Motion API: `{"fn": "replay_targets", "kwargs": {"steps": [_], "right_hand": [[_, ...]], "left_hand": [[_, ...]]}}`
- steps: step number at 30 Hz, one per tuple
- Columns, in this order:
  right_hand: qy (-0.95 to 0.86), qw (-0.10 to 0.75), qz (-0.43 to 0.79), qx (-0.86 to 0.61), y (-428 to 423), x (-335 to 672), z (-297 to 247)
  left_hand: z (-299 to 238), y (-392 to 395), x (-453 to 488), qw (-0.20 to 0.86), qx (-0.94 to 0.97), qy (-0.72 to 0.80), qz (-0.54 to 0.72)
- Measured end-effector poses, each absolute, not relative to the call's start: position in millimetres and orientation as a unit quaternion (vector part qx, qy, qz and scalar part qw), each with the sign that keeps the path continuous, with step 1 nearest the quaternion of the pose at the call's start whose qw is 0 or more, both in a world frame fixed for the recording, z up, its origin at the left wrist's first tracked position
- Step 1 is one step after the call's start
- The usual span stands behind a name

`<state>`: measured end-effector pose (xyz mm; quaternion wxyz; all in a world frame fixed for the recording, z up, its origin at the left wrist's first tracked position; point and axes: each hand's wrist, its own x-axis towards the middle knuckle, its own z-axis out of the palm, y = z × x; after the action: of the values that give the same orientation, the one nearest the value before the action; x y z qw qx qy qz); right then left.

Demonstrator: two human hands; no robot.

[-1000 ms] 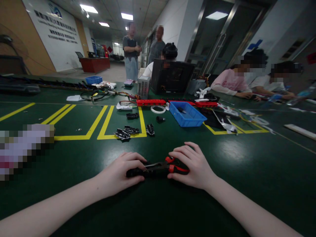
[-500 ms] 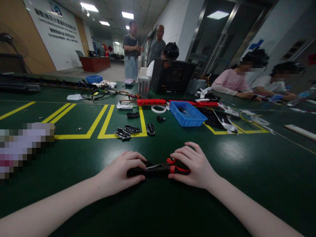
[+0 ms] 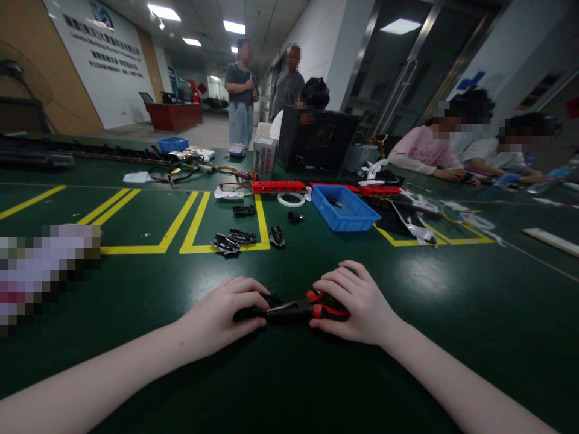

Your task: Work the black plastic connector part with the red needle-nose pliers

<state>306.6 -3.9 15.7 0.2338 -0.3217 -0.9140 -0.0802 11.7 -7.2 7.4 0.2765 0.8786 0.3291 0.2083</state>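
Note:
My left hand (image 3: 221, 313) lies curled over a small black part (image 3: 248, 313) on the green table, fingers wrapped round it. My right hand (image 3: 355, 301) is closed on the red-and-black handles of a pair of pliers (image 3: 312, 307). The pliers' jaws point left and meet the black part between my two hands. Both hands rest on the table near its front edge.
Several small black parts (image 3: 235, 240) lie on the yellow floor-tape lines (image 3: 194, 226) ahead. A blue bin (image 3: 344, 210), red strips (image 3: 277, 187), a tape ring (image 3: 290, 199) and cables sit further back. People sit at the right; two stand far behind.
Almost nothing: both hands stay on the black part and pliers, with the pliers' jaws drawn slightly closer onto the part.

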Motion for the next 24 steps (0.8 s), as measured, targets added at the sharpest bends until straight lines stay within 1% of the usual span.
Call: {"fn": "replay_targets", "kwargs": {"steps": [10,18,24], "right_hand": [[-0.909,0.253,-0.08,-0.321,-1.0,308.6,11.2],[-0.913,0.227,-0.07,-0.332,-4.8,302.8,15.4],[-0.913,0.204,-0.028,-0.353,-6.1,302.3,12.1]], "left_hand": [[8.9,-7.6,12.5,0.279,0.876,0.333,0.209],[9.7,-6.2,11.9,0.274,0.88,0.332,0.2],[8.7,-6.5,10.8,0.262,0.885,0.329,0.2]]}}
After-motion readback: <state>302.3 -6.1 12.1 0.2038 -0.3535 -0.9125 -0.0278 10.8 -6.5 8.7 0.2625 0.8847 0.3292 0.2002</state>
